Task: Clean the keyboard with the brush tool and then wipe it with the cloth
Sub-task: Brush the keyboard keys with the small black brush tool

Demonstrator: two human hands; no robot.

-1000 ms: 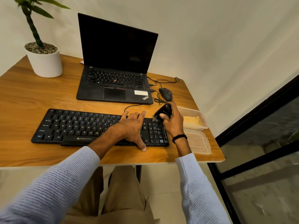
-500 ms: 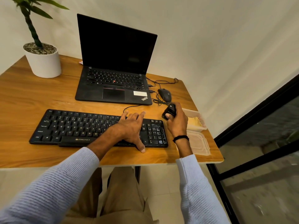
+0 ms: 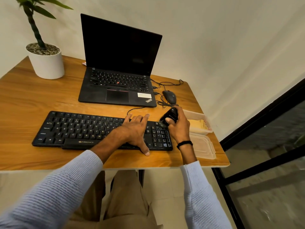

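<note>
A black keyboard (image 3: 79,128) lies along the front of the wooden desk (image 3: 24,100). My left hand (image 3: 133,131) rests flat on its right-hand keys, fingers straight and thumb stretched to the front edge. My right hand (image 3: 180,128) grips a black brush tool (image 3: 170,116), its bristle end down at the top right corner of the keyboard over the number pad. A yellowish cloth (image 3: 198,124) lies in a clear plastic container (image 3: 194,115) just right of that hand.
An open black laptop (image 3: 118,76) stands behind the keyboard, with a wired mouse (image 3: 169,97) and cables to its right. A white potted plant (image 3: 45,61) sits at the back left. A clear lid (image 3: 203,147) lies near the desk's right front corner.
My right hand drew the brush back off the keyboard's top right corner, then brought it down onto that corner again. My left hand stayed put on the keys.
</note>
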